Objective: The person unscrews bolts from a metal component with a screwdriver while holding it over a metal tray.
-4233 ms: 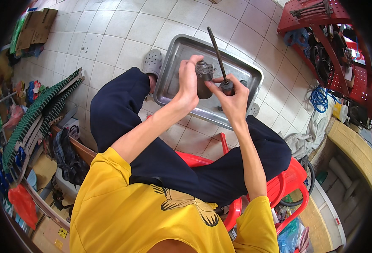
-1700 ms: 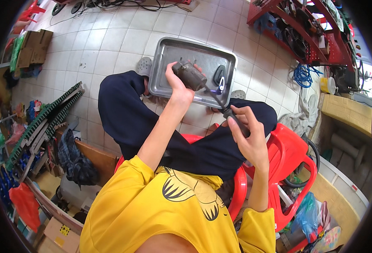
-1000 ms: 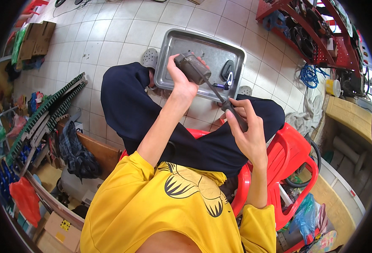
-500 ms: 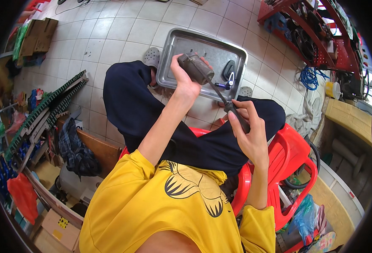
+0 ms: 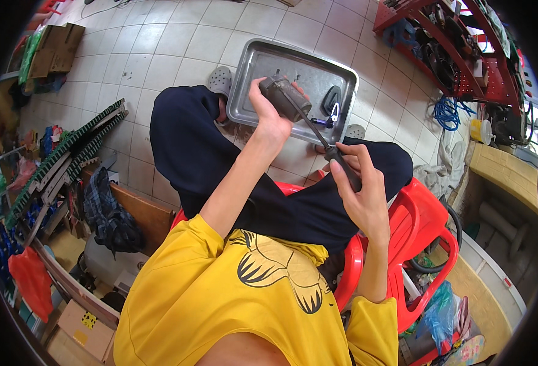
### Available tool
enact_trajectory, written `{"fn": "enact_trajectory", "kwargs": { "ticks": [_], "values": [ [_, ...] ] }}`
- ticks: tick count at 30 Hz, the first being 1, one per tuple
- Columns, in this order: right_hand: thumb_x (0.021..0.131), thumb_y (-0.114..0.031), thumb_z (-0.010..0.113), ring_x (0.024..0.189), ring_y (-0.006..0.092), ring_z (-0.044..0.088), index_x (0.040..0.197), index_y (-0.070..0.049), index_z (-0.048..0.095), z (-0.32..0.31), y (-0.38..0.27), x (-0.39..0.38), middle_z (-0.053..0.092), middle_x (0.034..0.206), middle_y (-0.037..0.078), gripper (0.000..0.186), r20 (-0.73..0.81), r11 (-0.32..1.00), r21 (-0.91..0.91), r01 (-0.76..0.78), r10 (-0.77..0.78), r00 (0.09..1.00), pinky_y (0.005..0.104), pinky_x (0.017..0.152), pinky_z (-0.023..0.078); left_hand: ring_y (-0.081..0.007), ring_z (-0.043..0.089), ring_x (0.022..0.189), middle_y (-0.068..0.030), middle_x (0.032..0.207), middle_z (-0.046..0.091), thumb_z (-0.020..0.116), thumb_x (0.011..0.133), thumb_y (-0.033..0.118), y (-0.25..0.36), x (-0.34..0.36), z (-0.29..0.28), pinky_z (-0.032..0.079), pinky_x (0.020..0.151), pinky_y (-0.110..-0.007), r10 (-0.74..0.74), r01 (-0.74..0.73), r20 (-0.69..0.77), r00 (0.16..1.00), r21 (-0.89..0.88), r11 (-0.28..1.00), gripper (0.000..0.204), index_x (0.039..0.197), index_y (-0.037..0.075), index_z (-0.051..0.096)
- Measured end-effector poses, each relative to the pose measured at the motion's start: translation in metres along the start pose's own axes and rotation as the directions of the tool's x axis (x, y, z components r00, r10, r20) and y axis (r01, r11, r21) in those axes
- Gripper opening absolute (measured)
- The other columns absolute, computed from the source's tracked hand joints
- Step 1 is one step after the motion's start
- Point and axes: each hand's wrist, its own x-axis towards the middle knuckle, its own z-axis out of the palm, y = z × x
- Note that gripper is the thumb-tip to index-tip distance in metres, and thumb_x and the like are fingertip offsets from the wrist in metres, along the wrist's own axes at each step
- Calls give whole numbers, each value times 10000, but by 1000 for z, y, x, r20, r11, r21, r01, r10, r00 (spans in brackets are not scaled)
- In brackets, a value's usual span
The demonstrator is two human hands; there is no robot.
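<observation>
My left hand [image 5: 270,114] is wrapped round a dark grey, dirty cylindrical metal part [image 5: 283,99], held over the near left half of a metal tray. Closed round the dark handle of a screwdriver [image 5: 321,138] is my right hand [image 5: 361,189], above my right thigh. The screwdriver's long shaft slants up and left, and its tip end lies against the metal part; the exact contact point is too small to make out. Inside the tray [image 5: 269,51], a black oval loop-shaped piece [image 5: 329,100] lies beside a small blue-and-silver tool [image 5: 331,117].
I sit with knees apart, a red plastic chair [image 5: 419,219] at my right. A red rack [image 5: 491,73] with tools stands far right, near a coiled blue hose [image 5: 449,112]. Cardboard boxes [image 5: 57,50] sit far left; green-black rails [image 5: 67,155] lean at the left.
Almost nothing differs. My left hand and the metal part have shifted very slightly, with the screwdriver still against the part.
</observation>
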Motion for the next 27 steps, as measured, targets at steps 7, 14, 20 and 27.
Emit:
{"fn": "enact_trajectory", "kwargs": {
  "ticks": [7, 14, 20, 27],
  "values": [
    [981, -73, 641, 891, 279, 742, 1209, 43, 540, -1, -1, -3, 731, 961, 197, 275, -2, 1000, 10, 0, 0, 1000, 327, 813, 537, -295, 615, 851, -166, 948, 624, 511, 888, 389, -2, 2, -2, 532, 810, -488, -12, 12, 2, 1000, -21, 1000, 443, 1061, -10, 597],
    [982, -74, 641, 897, 280, 741, 1211, 46, 541, -2, -4, -4, 728, 965, 201, 277, -1, 1000, 13, -4, 4, 1000, 331, 820, 536, -303, 612, 848, -163, 949, 624, 513, 885, 398, -4, 3, -4, 523, 818, -496, -14, 14, -6, 1000, -11, 1000, 446, 1066, 0, 601],
    [980, -73, 643, 892, 290, 739, 1207, 45, 545, -3, -1, -3, 727, 960, 201, 273, -1, 1000, 3, 7, -7, 1000, 333, 821, 536, -307, 617, 848, -163, 947, 624, 516, 880, 400, -4, 1, -4, 528, 832, -506, -4, 4, 2, 1000, 9, 1000, 448, 1064, -1, 597],
    [979, -73, 646, 867, 284, 739, 1211, 41, 544, -3, -2, -5, 722, 933, 202, 278, -2, 1000, 3, 9, -9, 1000, 328, 805, 539, -307, 620, 837, -159, 945, 625, 512, 880, 399, -4, -2, -3, 528, 829, -510, 9, -9, -2, 1000, 27, 1000, 448, 1060, -2, 596]
  ]
}}
